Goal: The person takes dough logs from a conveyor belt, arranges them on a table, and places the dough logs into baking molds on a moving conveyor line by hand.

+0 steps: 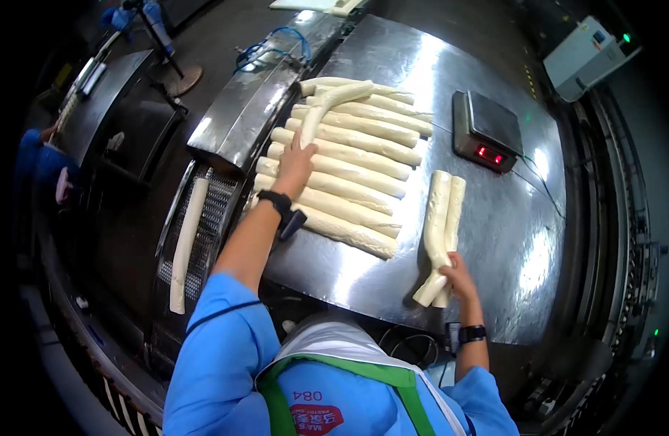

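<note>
Several long pale dough logs (363, 151) lie side by side on the steel table. My left hand (297, 163) is closed around the near end of a bent dough log (323, 109), which lies across the tops of the others. To the right, my right hand (457, 276) grips the near part of two dough logs (438, 211) that lie together lengthwise on the table. The fingers of that hand are partly hidden behind the dough.
A digital scale (489, 131) with red digits stands at the back right of the steel table (494, 218). At left, one dough log (189, 243) rests on a mesh conveyor (212, 218) beside a steel housing (240, 120). Another person's blue sleeve (47, 171) shows far left.
</note>
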`<state>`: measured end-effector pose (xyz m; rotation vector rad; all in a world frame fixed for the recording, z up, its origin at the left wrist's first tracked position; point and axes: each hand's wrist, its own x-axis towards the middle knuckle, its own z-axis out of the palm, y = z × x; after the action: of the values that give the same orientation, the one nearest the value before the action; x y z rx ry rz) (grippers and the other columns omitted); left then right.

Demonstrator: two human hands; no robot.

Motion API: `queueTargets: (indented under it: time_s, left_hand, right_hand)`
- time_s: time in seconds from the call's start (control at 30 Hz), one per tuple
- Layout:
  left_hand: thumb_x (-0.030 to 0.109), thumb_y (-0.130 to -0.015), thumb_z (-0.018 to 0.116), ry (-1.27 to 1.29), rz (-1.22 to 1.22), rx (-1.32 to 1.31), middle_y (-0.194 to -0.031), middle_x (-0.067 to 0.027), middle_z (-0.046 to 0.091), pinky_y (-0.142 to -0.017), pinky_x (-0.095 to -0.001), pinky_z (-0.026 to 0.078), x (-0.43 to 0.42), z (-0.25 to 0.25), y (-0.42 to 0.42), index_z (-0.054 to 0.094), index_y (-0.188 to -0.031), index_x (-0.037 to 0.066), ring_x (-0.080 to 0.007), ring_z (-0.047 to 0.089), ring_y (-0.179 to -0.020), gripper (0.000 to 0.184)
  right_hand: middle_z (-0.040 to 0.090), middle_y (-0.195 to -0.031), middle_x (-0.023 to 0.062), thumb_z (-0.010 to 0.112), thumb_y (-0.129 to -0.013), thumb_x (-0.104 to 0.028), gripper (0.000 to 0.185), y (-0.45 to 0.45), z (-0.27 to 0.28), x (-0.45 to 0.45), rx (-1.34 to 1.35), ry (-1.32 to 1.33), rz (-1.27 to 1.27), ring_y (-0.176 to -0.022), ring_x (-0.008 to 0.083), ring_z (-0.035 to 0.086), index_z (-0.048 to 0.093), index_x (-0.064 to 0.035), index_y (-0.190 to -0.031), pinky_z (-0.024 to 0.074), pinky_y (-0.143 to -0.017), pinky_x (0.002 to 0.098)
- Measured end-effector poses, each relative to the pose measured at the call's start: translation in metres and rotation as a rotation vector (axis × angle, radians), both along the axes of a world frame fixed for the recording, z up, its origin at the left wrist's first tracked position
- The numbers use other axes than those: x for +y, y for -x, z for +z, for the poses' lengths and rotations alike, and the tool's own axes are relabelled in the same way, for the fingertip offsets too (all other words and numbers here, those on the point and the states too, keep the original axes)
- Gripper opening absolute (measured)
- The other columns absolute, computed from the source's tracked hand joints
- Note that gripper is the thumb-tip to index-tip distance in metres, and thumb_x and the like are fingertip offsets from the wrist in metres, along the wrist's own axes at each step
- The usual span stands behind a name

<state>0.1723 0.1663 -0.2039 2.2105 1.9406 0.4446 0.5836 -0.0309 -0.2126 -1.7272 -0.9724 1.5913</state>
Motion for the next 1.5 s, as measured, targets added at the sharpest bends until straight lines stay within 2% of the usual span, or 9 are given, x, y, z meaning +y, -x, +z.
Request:
queueTargets:
  time_s: [0.13, 0.4, 0.53, 0.67, 0.73, 0.9, 0.97, 1.2, 1.5]
  left_hand:
    - [0.009, -0.072, 0.047, -0.110, 0.039, -0.132, -0.127, -0.0126, 0.029, -0.087, -0.0417, 0.033, -0.062, 0.005, 0.013, 0.046, -0.110, 0.017, -0.0322, 0.035, -0.108, 0.039]
    - [0.020, -0.063, 0.062, -0.208, 0.786, 0.180, -0.117, -0.0168, 0.039, -0.087, -0.0437, 0.029, -0.265, -0.016, 0.187, 0.041, -0.116, 0.012, -0.0294, 0.036, -0.110, 0.058]
    - [0.026, -0.065, 0.061, 0.212, 1.024, 0.187, -0.100, -0.0106, 0.049, -0.076, -0.0403, 0.037, -0.364, -0.010, 0.247, 0.041, -0.112, 0.014, -0.0281, 0.047, -0.093, 0.052]
    - [0.023, -0.068, 0.057, 0.385, 0.890, -0.390, -0.090, -0.0125, 0.054, -0.068, -0.0326, 0.042, -0.378, -0.015, 0.285, 0.042, -0.108, 0.005, -0.0251, 0.052, -0.079, 0.046]
    - [0.022, -0.072, 0.053, 0.331, 0.867, -1.163, -0.086, -0.0111, 0.056, -0.063, -0.0301, 0.044, -0.373, 0.013, 0.265, 0.043, -0.105, -0.001, -0.0170, 0.053, -0.071, 0.041]
    - [0.025, -0.071, 0.054, 0.248, 0.565, -1.916, -0.070, -0.0058, 0.054, -0.049, -0.0246, 0.043, -0.355, 0.033, 0.215, 0.048, -0.096, -0.005, -0.0119, 0.050, -0.058, 0.040]
    - [0.024, -0.066, 0.060, -0.001, 0.674, -1.940, -0.071, -0.0045, 0.049, -0.048, -0.0269, 0.044, -0.361, 0.006, 0.204, 0.047, -0.095, -0.002, -0.0140, 0.049, -0.059, 0.041]
    - [0.027, -0.067, 0.059, -0.152, 0.762, -1.983, -0.089, -0.0073, 0.046, -0.054, -0.0306, 0.048, -0.412, 0.083, 0.210, 0.036, -0.114, 0.009, -0.0161, 0.049, -0.074, 0.055]
    - [0.027, -0.071, 0.053, -1.102, 0.904, -1.541, -0.090, -0.0086, 0.049, -0.055, -0.0287, 0.049, -0.564, 0.162, 0.314, 0.040, -0.108, 0.003, -0.0168, 0.052, -0.077, 0.046]
  right_hand:
    - [0.049, -0.099, 0.0149, 0.053, -0.075, -0.025, 0.045, 0.016, 0.069, 0.022, 0.474, 0.028, -0.309, -0.085, 0.0234, 0.052, 0.039, -0.0026, -0.112, 0.0469, -0.069, 0.0333]
    - [0.056, -0.092, 0.0102, 0.042, -0.084, -0.035, 0.041, 0.072, 0.212, 0.135, 0.308, -0.549, -0.088, -0.081, 0.0174, 0.055, 0.046, -0.0016, -0.108, 0.0453, -0.071, 0.0274]
    - [0.055, -0.094, 0.0085, 0.043, -0.084, -0.033, 0.040, 0.143, 0.258, 0.140, 0.311, -0.745, 0.043, -0.085, 0.0156, 0.054, 0.045, -0.0025, -0.110, 0.0436, -0.073, 0.0263]
    - [0.052, -0.098, 0.0069, 0.046, -0.082, -0.027, 0.041, 0.145, 0.243, 0.196, 0.413, -0.666, 0.167, -0.083, 0.0152, 0.053, 0.040, -0.0032, -0.115, 0.0435, -0.071, 0.0258]
    - [0.053, -0.095, 0.0122, 0.051, -0.077, -0.030, 0.044, 0.176, 0.236, 0.190, 0.068, -0.781, 0.392, -0.078, 0.0190, 0.053, 0.045, -0.0004, -0.109, 0.0450, -0.069, 0.0292]
    - [0.055, -0.072, 0.0027, 0.049, -0.071, -0.017, 0.029, 0.197, 0.099, 0.179, -0.761, -0.576, 0.686, -0.067, 0.0114, 0.050, 0.054, -0.0007, -0.094, 0.0397, -0.057, 0.0255]
    - [0.048, -0.107, 0.0169, 0.049, -0.072, -0.022, 0.029, 0.137, -0.069, 0.214, -1.354, -0.937, 1.183, -0.097, 0.0313, 0.046, 0.055, -0.0103, -0.098, 0.0381, -0.080, 0.0418]
    - [0.031, -0.119, 0.0238, 0.056, -0.064, -0.048, 0.069, 0.250, 0.056, 0.084, -1.500, -0.401, 0.693, -0.097, 0.0415, 0.045, 0.038, -0.0101, -0.119, 0.0384, -0.081, 0.0449]
    - [0.049, -0.094, 0.0183, 0.061, -0.061, -0.032, 0.056, 0.220, 0.028, 0.158, -0.686, -0.308, 0.797, -0.086, 0.0318, 0.051, 0.047, -0.0059, -0.110, 0.0432, -0.071, 0.0377]
